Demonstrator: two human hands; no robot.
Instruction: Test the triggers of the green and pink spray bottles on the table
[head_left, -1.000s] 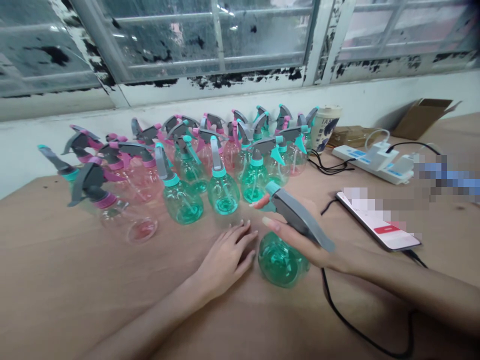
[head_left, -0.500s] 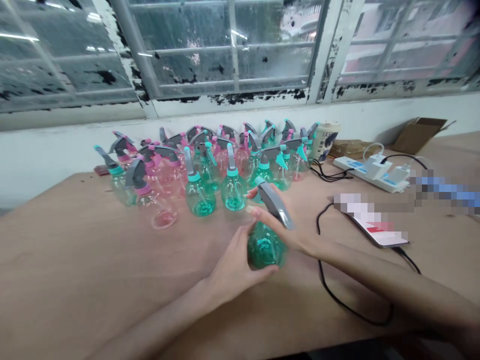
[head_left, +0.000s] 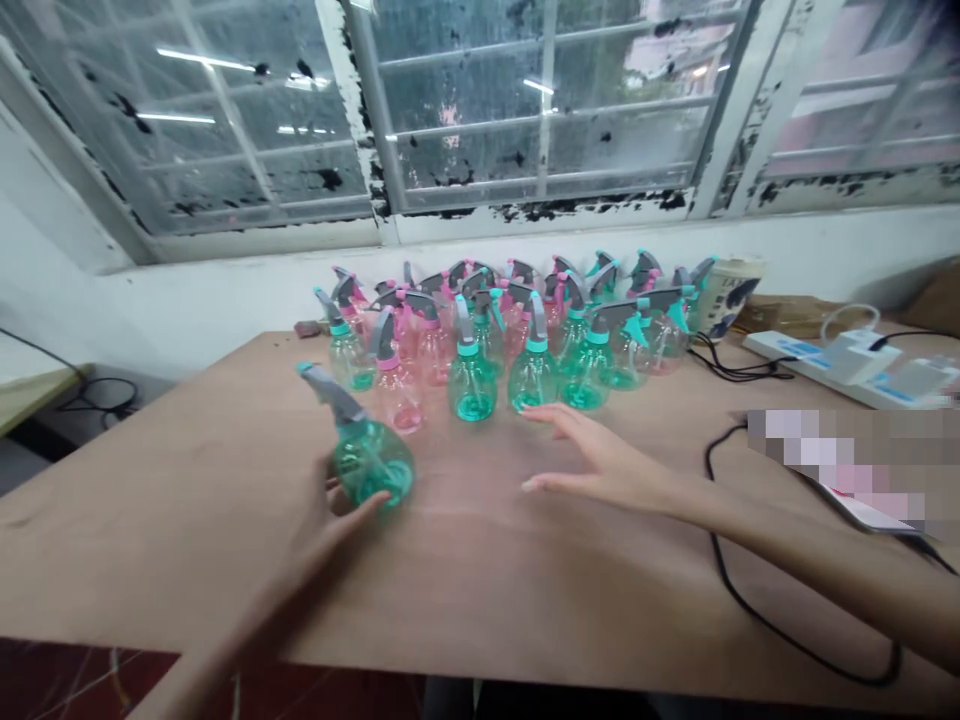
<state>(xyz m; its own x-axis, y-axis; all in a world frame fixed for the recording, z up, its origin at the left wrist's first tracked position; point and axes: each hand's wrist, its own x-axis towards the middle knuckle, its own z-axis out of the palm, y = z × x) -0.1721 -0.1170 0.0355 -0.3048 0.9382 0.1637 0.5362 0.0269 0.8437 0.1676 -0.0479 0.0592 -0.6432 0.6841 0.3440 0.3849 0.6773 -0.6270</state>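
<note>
A green spray bottle with a grey trigger head tilts to the left in my left hand, whose thumb and fingers wrap round its round body. My right hand is empty, thumb and fingers apart, just in front of a standing green spray bottle. Another green spray bottle stands to the left of that one. A pink spray bottle is just behind the held bottle. Several more pink and green bottles crowd together behind them.
A paper cup stands right of the bottles, near a white power strip with chargers. At the right lie a blurred-out phone and its black cable. The wooden table meets a wall below the windows.
My left hand has carried the green spray bottle left. My right hand has come off it and now is open beside the standing bottles. The view has turned left.
</note>
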